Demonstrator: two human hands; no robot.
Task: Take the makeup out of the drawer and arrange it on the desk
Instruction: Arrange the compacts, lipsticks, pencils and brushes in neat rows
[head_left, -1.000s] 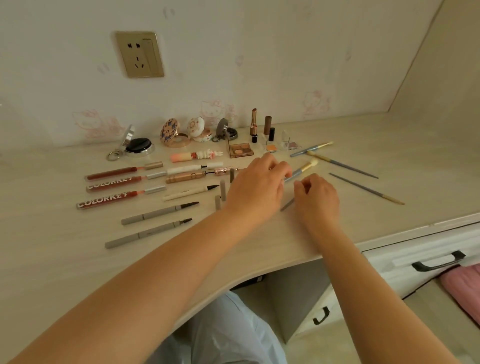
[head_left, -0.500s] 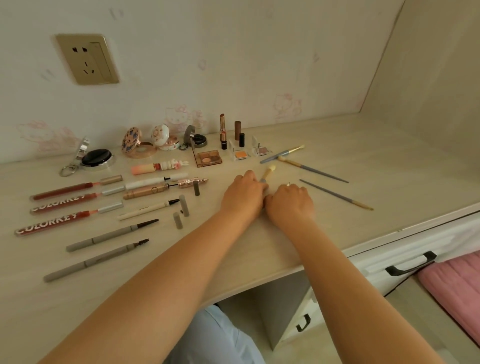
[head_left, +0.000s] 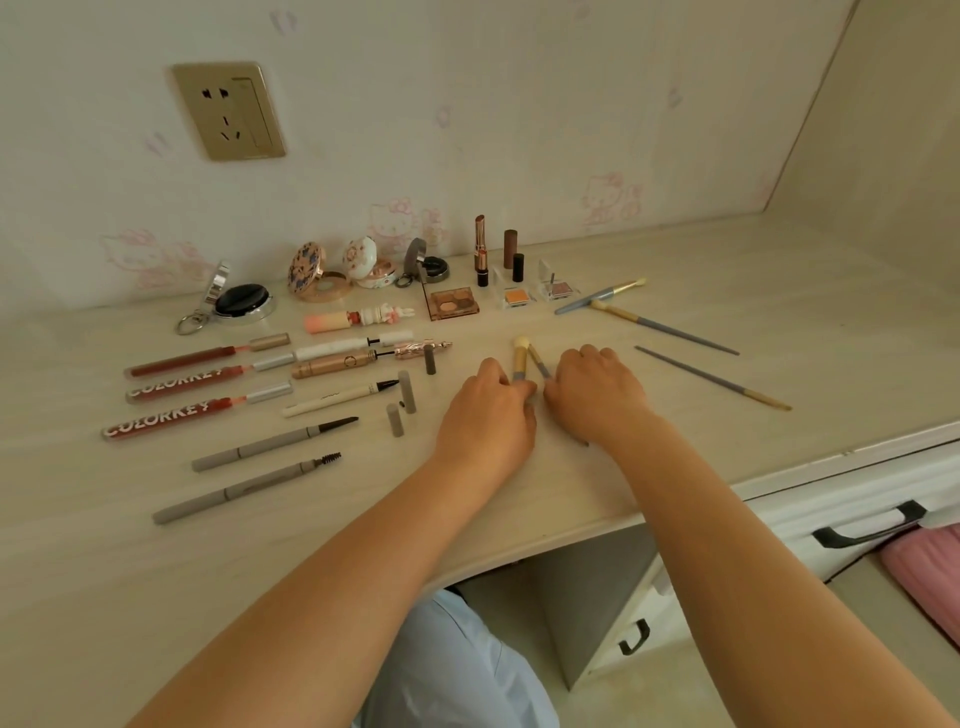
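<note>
Desk: pale top, makeup laid out in rows left of the hands.

Left hand: knuckles up, fingers curled narrow on the lower end of the fat brush.

Right hand: just right of the left, fingers curled on the thin brush; grip hidden under the knuckles.

Fat brush: between the hands, long axis running away from the person, pale head far.

Thin brush: just right of the fat brush, tilted slightly left at its far end, nearer the right hand.

Two small brushes stand side by side, bristles away.
</note>
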